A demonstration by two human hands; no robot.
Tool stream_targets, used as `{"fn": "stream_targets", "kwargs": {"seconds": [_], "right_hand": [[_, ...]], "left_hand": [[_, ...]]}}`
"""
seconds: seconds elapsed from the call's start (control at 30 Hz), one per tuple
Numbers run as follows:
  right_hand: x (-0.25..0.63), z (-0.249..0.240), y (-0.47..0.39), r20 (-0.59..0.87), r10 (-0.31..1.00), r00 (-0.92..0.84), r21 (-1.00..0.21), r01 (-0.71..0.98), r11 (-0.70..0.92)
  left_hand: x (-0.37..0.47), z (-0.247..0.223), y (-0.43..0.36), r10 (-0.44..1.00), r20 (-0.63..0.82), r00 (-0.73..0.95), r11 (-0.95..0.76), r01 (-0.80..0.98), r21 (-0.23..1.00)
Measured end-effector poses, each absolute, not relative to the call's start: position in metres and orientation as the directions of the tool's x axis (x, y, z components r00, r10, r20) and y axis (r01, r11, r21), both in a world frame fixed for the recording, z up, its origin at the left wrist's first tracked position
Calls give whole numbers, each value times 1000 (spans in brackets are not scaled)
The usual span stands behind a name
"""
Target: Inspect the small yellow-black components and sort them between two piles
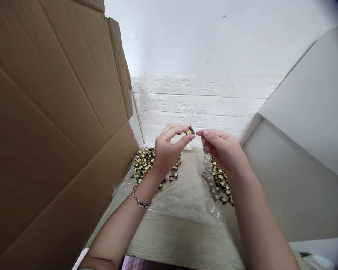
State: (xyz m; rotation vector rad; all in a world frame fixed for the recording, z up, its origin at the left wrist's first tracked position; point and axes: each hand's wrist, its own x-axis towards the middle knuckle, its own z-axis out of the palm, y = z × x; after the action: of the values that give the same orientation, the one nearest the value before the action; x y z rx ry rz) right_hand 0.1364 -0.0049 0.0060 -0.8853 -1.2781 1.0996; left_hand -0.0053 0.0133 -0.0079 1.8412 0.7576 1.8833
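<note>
Raised in front of the tiled wall, my left hand (170, 144) pinches a small transformer (189, 131), yellow in the middle with black ends, between thumb and fingertips. My right hand (221, 144) is just to its right, thumb and index finger pressed together and the other fingers curled. Its fingertip comes close to the transformer's right end; whether they touch, or whether a thin lead is in the pinch, I cannot make out. Below, many similar transformers lie in a left pile (144, 163) and a right pile (220, 180), partly hidden by my hands and forearms.
A clear plastic bag (186, 198) lies flat on the pale wooden table (177, 240) between the piles. Tall brown cardboard (59, 123) stands along the left. White and grey panels (293, 180) bound the right side, and a white brick-patterned wall (183, 103) closes the back.
</note>
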Motion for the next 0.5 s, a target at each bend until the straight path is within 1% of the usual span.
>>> {"fn": "stream_targets", "kwargs": {"seconds": [0.1, 0.2, 0.3, 0.5], "right_hand": [[134, 4, -3, 242, 968, -63, -941, -259, 218], [131, 3, -1, 210, 973, -94, -921, -353, 164], [129, 3, -1, 174, 977, -120, -903, -416, 110], [127, 2, -1, 77, 968, -241, -850, -524, -63]], "left_hand": [[-5, -9, 14, 613, 789, -45, -782, 110, 614], [-4, -9, 14, 585, 811, -27, -799, 158, 581], [-4, -9, 13, 548, 837, -15, -817, 203, 539], [-5, -10, 13, 509, 861, 4, -833, 251, 492]]}}
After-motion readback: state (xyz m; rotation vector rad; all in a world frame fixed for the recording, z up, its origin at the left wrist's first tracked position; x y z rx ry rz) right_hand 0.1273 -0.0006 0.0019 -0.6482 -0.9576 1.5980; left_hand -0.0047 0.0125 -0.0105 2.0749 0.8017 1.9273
